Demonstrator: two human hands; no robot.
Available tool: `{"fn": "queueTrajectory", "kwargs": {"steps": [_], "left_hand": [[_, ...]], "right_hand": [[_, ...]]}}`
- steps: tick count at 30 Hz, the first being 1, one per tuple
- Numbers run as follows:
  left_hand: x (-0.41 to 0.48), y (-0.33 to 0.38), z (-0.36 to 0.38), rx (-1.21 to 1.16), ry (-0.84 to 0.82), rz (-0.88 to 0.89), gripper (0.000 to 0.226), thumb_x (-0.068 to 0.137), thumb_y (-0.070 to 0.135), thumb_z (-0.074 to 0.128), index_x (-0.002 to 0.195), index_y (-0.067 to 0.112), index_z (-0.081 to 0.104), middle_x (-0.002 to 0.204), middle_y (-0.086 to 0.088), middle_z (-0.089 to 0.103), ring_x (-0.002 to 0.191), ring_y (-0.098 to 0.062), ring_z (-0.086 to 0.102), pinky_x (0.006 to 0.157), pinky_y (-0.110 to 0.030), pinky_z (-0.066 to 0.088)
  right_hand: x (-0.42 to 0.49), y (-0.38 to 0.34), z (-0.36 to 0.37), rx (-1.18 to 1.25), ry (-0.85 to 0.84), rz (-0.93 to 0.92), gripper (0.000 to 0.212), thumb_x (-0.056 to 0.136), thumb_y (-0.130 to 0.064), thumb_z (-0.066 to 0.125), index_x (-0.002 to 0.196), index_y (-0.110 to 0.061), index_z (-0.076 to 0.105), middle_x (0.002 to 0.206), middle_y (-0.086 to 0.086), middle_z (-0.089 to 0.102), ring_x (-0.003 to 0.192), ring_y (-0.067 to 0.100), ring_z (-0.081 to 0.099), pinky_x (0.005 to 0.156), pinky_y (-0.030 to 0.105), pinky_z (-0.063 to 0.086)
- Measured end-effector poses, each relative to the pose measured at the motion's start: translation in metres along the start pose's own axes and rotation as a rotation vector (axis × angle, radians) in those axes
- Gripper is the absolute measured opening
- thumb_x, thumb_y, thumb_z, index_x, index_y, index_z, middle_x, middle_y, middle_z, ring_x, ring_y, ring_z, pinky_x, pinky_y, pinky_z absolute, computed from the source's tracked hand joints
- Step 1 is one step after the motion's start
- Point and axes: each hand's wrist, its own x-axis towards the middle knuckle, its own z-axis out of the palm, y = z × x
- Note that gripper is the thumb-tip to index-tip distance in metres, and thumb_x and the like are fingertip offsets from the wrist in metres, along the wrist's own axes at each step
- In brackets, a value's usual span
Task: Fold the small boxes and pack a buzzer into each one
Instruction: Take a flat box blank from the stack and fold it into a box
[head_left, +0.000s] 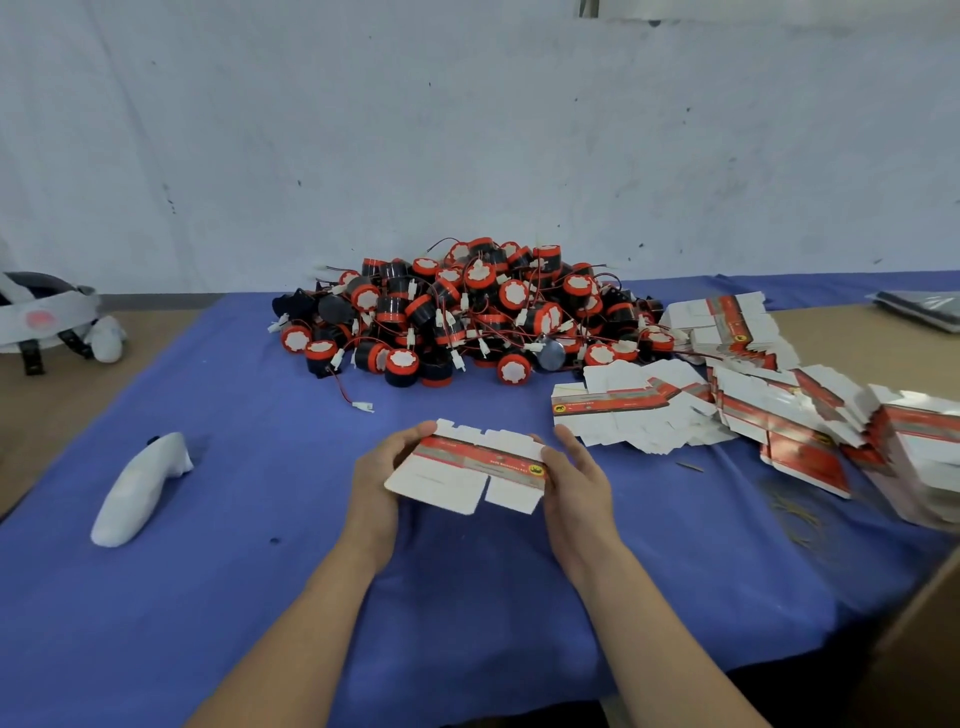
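Currently the left hand (379, 483) and right hand (576, 483) grip opposite ends of one flat box (467, 467) between them; folding appears barely started, next requiring it squared open, with buzzers (457, 317) heaped beyond both hands.

Legible text: none that we can read.

1. Flat box blank (467, 467): red band (478, 456) with a line of dark print, too blurred for us to make out. Round yellow-and-black emblem (536, 470) at the band's right end, figure unclear.
2. Loose box blanks (649, 421) to the right: like red bands with small print and a like emblem (560, 409), unreadable.
3. Buzzers (511, 294): white round face stickers, any print too small for us to tell.
4. White headgear (47, 317) at far left: pinkish mark, blurred.
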Motion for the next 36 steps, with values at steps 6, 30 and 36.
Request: {"fn": "queueTrajectory", "kwargs": {"steps": [6,30,36], "left_hand": [[0.003,-0.005,-0.001,0.212,-0.099,-0.045,0.015,0.098,0.025,0.058,0.1,0.029,0.073,0.092,0.004,0.078,0.081,-0.009,0.073,0.059,-0.014,0.051],[-0.028,-0.019,0.014,0.897,-0.033,0.79,0.018,0.101,0.043,0.037,0.114,0.036,0.046,0.098,0.027,0.048,0.087,-0.004,0.047,0.072,-0.022,0.044],[-0.03,-0.017,0.014,0.876,-0.068,0.763,0.03,0.094,0.047,0.047,0.12,0.031,0.043,0.106,0.027,0.047,0.091,-0.002,0.049,0.075,-0.017,0.044]], "right_hand": [[0.003,0.0,-0.002,0.07,0.093,-0.033,0.029,0.104,-0.006,0.053,0.124,-0.022,0.064,0.102,-0.001,0.078,0.079,0.016,0.074,0.063,0.031,0.062],[-0.017,0.013,0.012,-0.49,-0.291,-0.402,0.066,0.091,-0.056,0.056,0.15,-0.032,0.039,0.143,-0.02,0.052,0.136,-0.006,0.043,0.109,0.022,0.042],[-0.018,0.013,0.012,-0.451,-0.268,-0.398,0.044,0.097,-0.046,0.061,0.137,-0.031,0.051,0.13,-0.021,0.061,0.131,0.003,0.051,0.104,0.026,0.046]]}}
